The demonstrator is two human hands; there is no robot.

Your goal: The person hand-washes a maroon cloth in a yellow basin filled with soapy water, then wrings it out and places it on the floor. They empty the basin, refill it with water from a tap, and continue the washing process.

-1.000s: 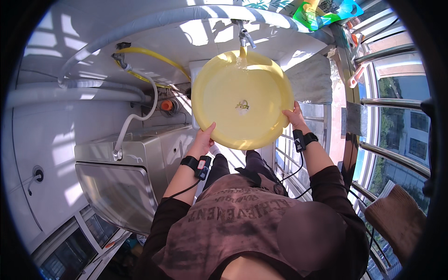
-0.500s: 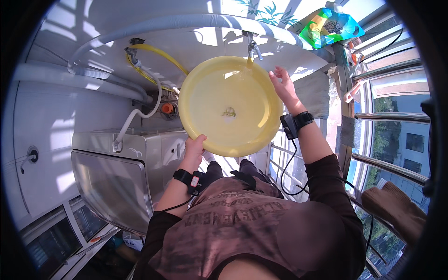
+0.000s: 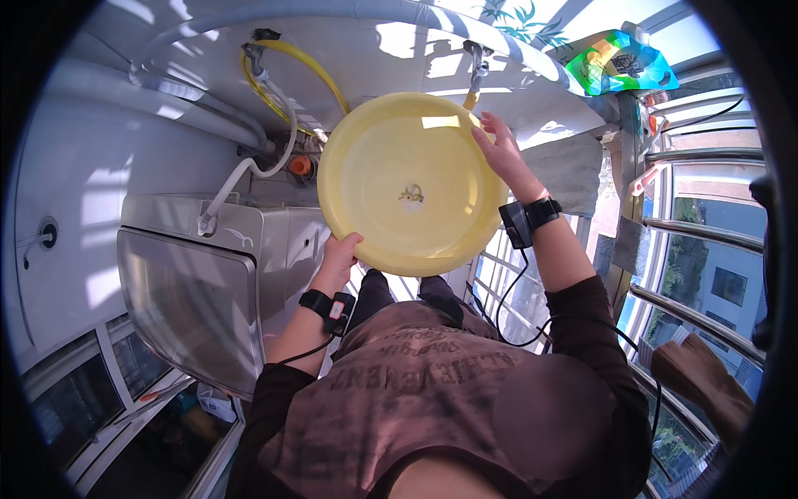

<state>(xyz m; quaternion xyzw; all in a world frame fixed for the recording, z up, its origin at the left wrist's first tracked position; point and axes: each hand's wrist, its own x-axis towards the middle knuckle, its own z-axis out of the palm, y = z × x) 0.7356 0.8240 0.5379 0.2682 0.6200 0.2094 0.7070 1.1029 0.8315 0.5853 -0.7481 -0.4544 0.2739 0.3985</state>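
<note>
A round yellow basin point(image 3: 374, 191) with a small printed motif on its bottom is held in front of me. My left hand point(image 3: 338, 256) grips its near left rim, thumb on top and the other fingers hidden underneath. On the far right rim, my right hand point(image 3: 500, 154) has its thumb over the edge and its fingers curled along the outside. Just beyond the far rim is a wall tap point(image 3: 476, 62) with a short yellow spout piece point(image 3: 471, 101). Whether water lies in the basin is hard to make out.
To the left stands a grey front-door appliance point(image 3: 189, 295) with a white hose point(image 3: 241, 173). A yellow hose point(image 3: 320, 71) hangs from the wall. At upper right sits a colourful pouch point(image 3: 623, 65), above metal window bars point(image 3: 698, 237). A grey cloth point(image 3: 561, 173) hangs beside my right hand.
The basin has shifted left relative to the tap, so the spout piece now shows outside its rim. My right hand has closed in over the rim. The whole view has shifted slightly.
</note>
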